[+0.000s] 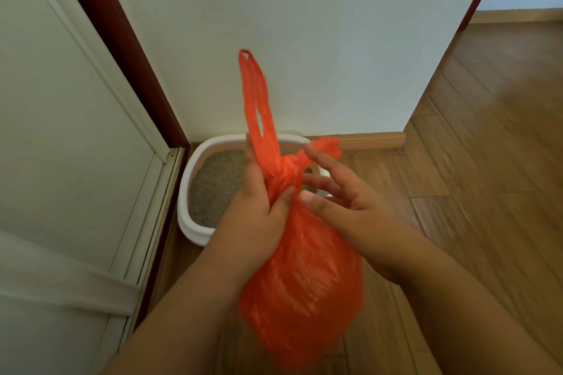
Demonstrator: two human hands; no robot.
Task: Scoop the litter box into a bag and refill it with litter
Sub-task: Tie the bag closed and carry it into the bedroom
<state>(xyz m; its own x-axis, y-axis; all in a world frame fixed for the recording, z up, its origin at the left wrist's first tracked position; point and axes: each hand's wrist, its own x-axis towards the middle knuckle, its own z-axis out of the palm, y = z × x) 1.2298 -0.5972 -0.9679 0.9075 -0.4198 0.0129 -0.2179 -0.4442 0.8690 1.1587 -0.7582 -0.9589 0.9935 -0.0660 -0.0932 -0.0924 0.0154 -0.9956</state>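
Orange plastic bag hangs upright before the litter box; the left hand pinches its neck below the knot, while the right hand, fingers spread, hovers beside it.

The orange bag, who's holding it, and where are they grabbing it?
The left hand grips the orange bag at its neck, just under the knot. The right hand has open fingers beside the knot.

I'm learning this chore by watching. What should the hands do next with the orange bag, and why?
Probably pull the knot tight. The left hand grips the orange bag by its neck, one knot looks loosely formed, and the right hand sits open beside it with a handle loop still free.
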